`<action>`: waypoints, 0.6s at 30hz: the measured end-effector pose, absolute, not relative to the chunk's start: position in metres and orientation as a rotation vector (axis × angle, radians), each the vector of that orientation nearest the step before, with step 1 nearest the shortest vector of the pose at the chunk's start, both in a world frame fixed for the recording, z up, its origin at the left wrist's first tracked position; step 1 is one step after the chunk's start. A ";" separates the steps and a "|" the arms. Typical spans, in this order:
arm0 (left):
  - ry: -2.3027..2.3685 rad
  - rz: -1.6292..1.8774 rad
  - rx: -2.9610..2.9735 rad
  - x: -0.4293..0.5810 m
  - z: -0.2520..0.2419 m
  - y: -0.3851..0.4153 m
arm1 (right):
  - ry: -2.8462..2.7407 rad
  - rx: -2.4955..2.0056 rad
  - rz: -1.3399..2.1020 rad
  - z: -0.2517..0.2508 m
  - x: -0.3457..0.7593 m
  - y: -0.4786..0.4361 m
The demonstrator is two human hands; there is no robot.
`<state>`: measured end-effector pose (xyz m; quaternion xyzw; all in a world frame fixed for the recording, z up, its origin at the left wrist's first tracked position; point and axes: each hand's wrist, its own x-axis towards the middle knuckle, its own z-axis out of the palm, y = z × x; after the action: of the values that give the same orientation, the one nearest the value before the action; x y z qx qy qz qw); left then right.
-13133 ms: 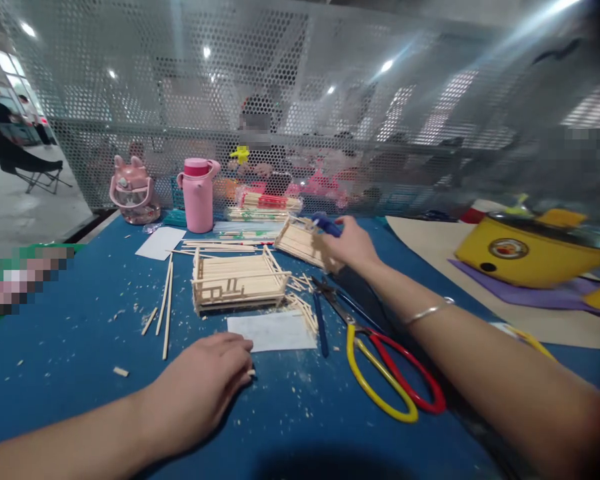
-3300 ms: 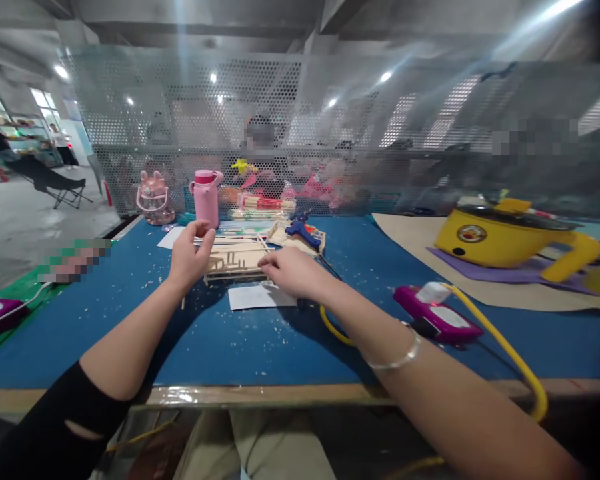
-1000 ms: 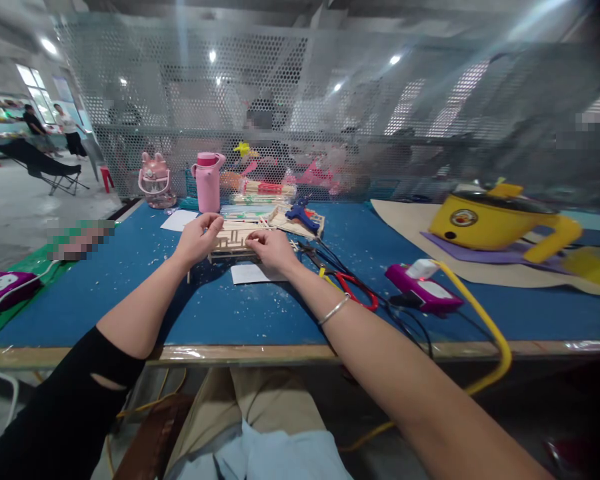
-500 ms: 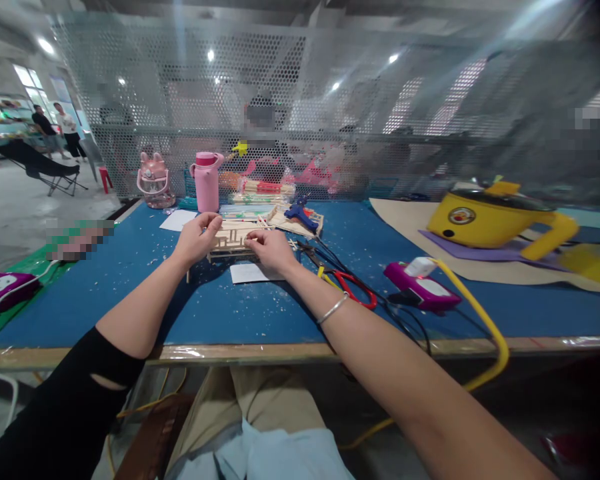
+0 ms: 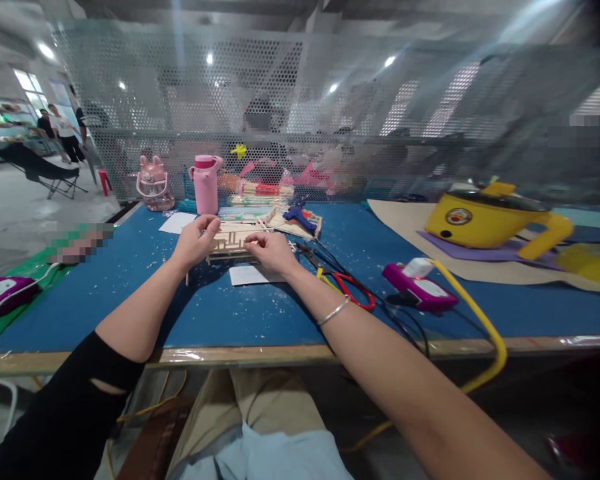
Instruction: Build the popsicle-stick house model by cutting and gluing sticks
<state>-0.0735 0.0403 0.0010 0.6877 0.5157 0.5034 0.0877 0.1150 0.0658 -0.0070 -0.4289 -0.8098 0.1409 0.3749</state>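
A small pale wooden-stick model (image 5: 229, 244) stands on the blue tabletop, with upright and flat sticks forming a pattern on its front. My left hand (image 5: 199, 239) is at its left end, fingers curled and thumb against them; whatever they hold is hidden. At the right end, my right hand (image 5: 271, 251) pinches with thumb and fingertips against the model's front, holding something too small to make out. Below the model lies a white paper card (image 5: 253, 275). Behind my right hand, a blue glue gun (image 5: 300, 217) rests on a wooden-stick frame (image 5: 279, 222).
Red-handled pliers (image 5: 354, 291) and black cables lie right of my right forearm. A purple power socket (image 5: 420, 288) and a yellow pot (image 5: 487, 217) sit farther right. A pink bottle (image 5: 207, 187) and a bunny-eared bottle (image 5: 155, 183) stand at the back, before a perforated screen (image 5: 180, 87).
Both hands stay in nearly the same pose at the model. The view has shifted slightly. In the left background, people have moved and another person shows at the screen's edge.
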 end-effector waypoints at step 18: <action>1.534 1.505 2.023 -0.073 0.004 0.038 | -2.136 -0.949 0.203 -0.010 0.122 0.067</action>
<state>-0.0726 0.0384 0.0036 0.6823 0.5176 0.5076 0.0951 0.1223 0.0670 -0.0099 -0.3729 -0.8395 0.0796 0.3872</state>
